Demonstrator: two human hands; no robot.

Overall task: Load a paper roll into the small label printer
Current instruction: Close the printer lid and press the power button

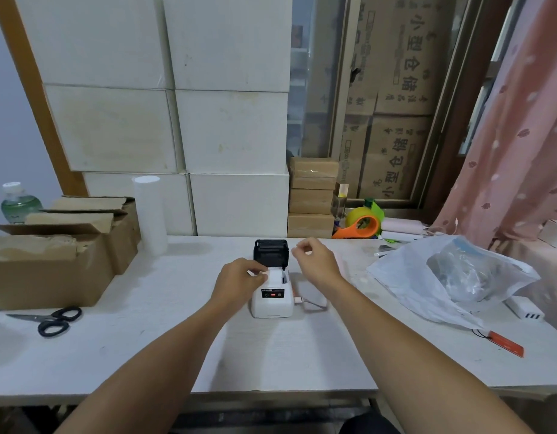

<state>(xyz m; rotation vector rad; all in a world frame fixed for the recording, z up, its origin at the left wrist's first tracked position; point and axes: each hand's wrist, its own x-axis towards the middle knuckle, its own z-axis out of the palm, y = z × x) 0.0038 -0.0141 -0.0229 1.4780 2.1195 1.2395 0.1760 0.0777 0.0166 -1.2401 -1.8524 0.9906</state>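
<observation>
At the far left a green-tinted bottle (18,203) stands behind two open cardboard boxes (51,255), and black-handled scissors (51,320) lie flat on the tabletop (145,339) in front of them, blades pointing left. A tall pale cylinder (149,214) stands just right of the boxes; I cannot tell what it is made of.

My left hand (239,281) rests at the left edge of the small label printer (270,292). Its grip is pressed together, thumb and fingertips pinching the paper roll (275,277) that sits in the printer's open bay. The roll's long axis runs left to right across the printer; my fingers cover its left end, so only a white patch of it shows. The printer stands near the middle of the tabletop, its button panel facing me and its black lid (270,252) swung up and back, upright at the far side. A white cable (311,303) plugs into its right side.

My right hand (314,260) hovers just right of the lid, apart from the printer, fingers curled loosely inward with thumb and forefinger close together; whether they pinch anything is too blurred to tell.

Farther right an orange tape dispenser (360,227) sits by the window, then a crumpled plastic bag (452,277) whose contents I cannot make out, a white power strip (524,311) partly under it, and an orange tag (505,343).
</observation>
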